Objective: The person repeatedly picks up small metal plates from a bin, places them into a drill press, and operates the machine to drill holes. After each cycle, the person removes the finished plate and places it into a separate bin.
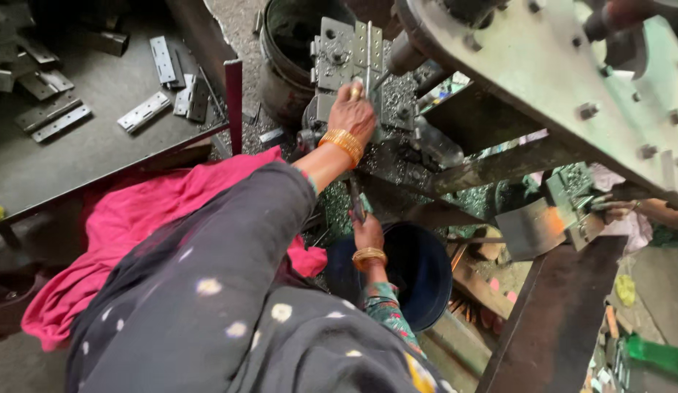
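My left hand [353, 110], with gold bangles at the wrist, reaches up onto a grey metal press fixture [332, 58]. Its fingertips rest on a silver hinge plate [369, 45] that lies on the fixture. My right hand [368, 231], also with a gold bangle, sits lower down and is closed around a thin dark metal lever [356, 202] that sticks up from under the machine. Metal chips cover the machine bed around both hands. A dark spotted shawl covers my left arm.
Several loose silver hinges [144, 111] lie on a dark table [99, 153] at upper left. A metal bucket [292, 51] stands behind the fixture, a dark blue tub [423, 269] below my right hand. Another person's hand [648, 211] works at right under the large machine frame [565, 73].
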